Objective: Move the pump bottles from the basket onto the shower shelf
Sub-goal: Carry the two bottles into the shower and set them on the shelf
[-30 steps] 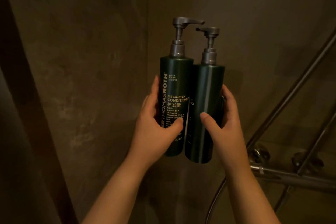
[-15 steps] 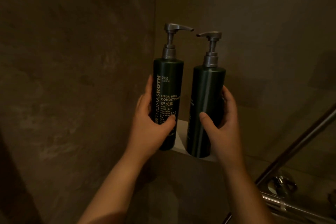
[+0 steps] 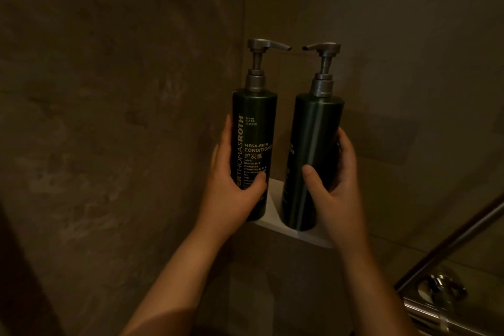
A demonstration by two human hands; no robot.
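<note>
Two tall dark green pump bottles with grey pumps stand upright on a small white corner shelf (image 3: 272,215) in the shower. The left one, a conditioner bottle (image 3: 255,128), shows white lettering, and my left hand (image 3: 231,188) wraps its lower half. The right bottle (image 3: 313,144) has its label turned mostly away, and my right hand (image 3: 332,188) grips its lower part. The two pump spouts point toward each other. A gap separates the bottles. The basket is out of view.
Dark brown stone-like walls meet in the corner behind the shelf. A slanted metal rail (image 3: 450,243) and a chrome shower mixer (image 3: 439,292) sit at the lower right.
Both hands carried the bottles up and into the corner, spread them apart, and set their bases on the white shelf. The view has shifted so the shower fittings sit lower right.
</note>
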